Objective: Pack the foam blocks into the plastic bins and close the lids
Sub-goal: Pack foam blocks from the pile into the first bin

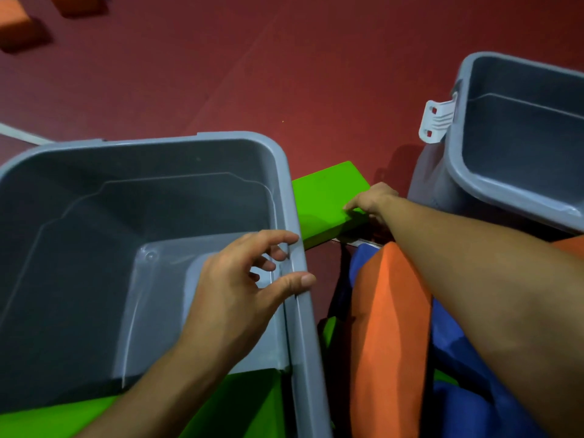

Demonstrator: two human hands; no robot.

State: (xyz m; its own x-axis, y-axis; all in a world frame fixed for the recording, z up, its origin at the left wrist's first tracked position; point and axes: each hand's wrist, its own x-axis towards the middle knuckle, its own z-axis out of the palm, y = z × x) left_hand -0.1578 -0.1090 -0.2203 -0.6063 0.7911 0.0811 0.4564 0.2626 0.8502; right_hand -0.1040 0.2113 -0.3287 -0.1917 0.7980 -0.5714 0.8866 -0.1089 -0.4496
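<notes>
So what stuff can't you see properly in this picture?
All in the head view:
- Right hand: its fingertips go behind the green foam block, so the grip is unclear.
- Second grey bin: the right edge cuts it off.
- Orange foam blocks: the top-left corner cuts them off.
- Blue and orange foam under the right arm: its shape is hidden by the arm.
- Lids: none in view.

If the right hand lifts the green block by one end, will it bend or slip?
The green block looks thick with crisp edges, so it probably stays fairly stiff. As foam it is likely light. Its matte surface suggests the right hand will not slip easily.
</notes>
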